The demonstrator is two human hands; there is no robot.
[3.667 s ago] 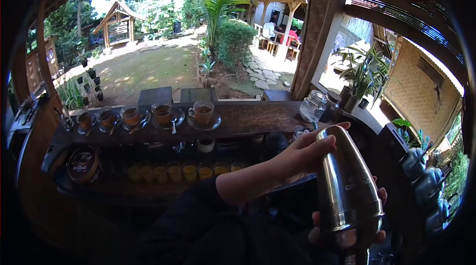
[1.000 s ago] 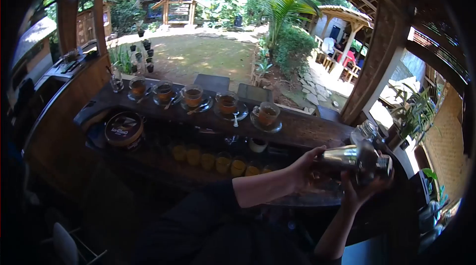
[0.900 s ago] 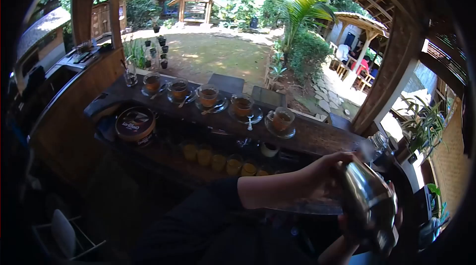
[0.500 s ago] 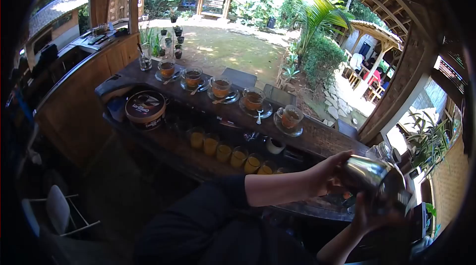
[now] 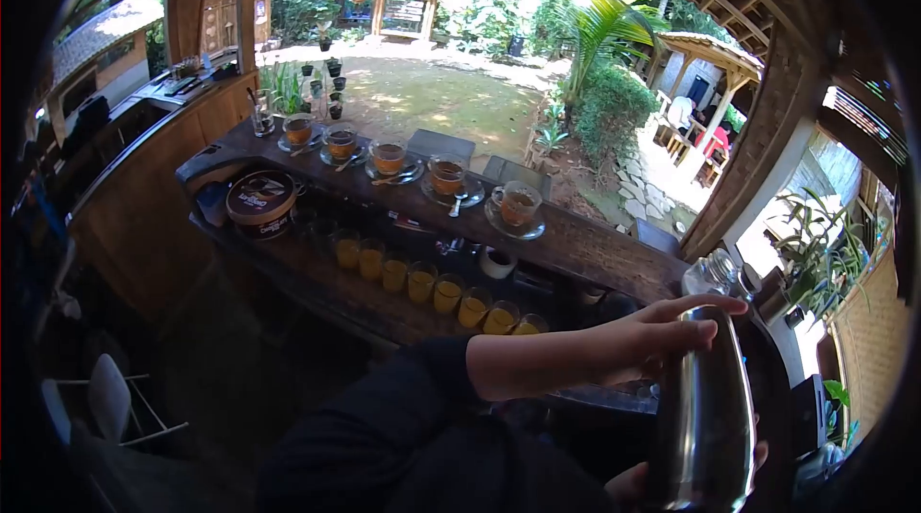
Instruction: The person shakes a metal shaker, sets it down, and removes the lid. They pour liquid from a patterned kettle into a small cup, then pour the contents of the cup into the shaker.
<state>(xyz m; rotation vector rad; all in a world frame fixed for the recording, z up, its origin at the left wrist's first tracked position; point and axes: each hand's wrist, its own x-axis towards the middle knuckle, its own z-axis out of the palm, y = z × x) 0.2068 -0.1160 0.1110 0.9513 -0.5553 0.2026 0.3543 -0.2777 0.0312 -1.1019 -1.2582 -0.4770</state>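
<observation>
A tall shiny metal cocktail shaker (image 5: 708, 408) stands nearly upright at the lower right. My left hand (image 5: 648, 336) is closed over its upper end, with fingers stretched across the top. Lower down, my right hand (image 5: 630, 481) wraps round the shaker; only the part at its left side and fingertips at its right edge show, the rest being hidden behind the metal. Beyond the shaker, a clear glass jar (image 5: 708, 273) sits at the right end of the wooden counter (image 5: 604, 249).
Several glass cups of amber drink (image 5: 388, 159) stand on saucers with spoons along the counter. On the lower shelf are several glasses of orange drink (image 5: 421, 283), a white cup (image 5: 497, 264) and a round brown tub (image 5: 261, 204). A white chair (image 5: 112, 396) is at lower left.
The shaker has swung from a tilted position to nearly upright and come lower, both hands staying on it. The view has shifted slightly to the right.
</observation>
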